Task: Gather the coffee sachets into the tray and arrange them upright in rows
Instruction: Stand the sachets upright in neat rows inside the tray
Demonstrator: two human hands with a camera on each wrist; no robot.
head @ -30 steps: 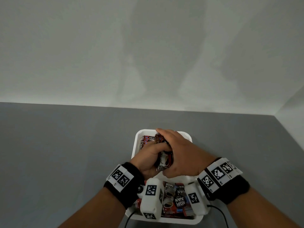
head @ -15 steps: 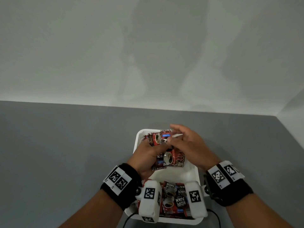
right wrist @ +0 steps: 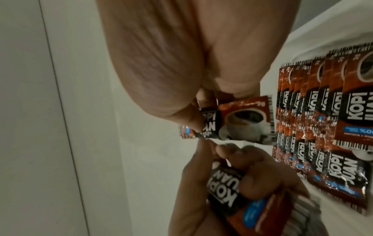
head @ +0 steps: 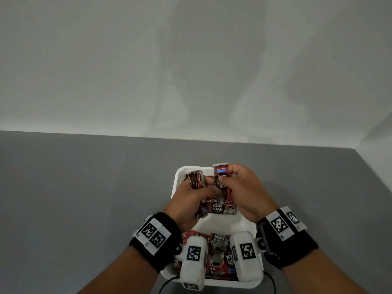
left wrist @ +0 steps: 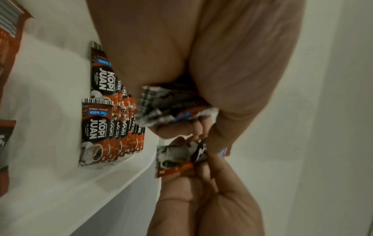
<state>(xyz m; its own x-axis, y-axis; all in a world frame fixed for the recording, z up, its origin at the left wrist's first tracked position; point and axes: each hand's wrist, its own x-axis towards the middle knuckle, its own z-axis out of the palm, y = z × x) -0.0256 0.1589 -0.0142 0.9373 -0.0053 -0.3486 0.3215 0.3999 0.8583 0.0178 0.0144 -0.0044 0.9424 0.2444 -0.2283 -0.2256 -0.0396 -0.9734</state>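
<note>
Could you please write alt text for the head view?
Over a white tray on a grey table, the left hand grips a sachet stack while the right hand pinches one sachet. More sachets sit inside.

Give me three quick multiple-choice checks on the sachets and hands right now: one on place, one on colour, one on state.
1. Where is the tray?
A. on the grey table
B. on a shelf
C. on the floor

2. What colour is the tray?
A. blue
B. white
C. black

3. What is the right hand doing?
A. resting flat on the table
B. hanging idle
C. pinching a single sachet

Answers:
1 A, grey tabletop surrounds the tray in the head view.
2 B, its rim and floor show white.
3 C, fingers grip one sachet above the tray while the left hand holds a bundle of sachets.
</note>
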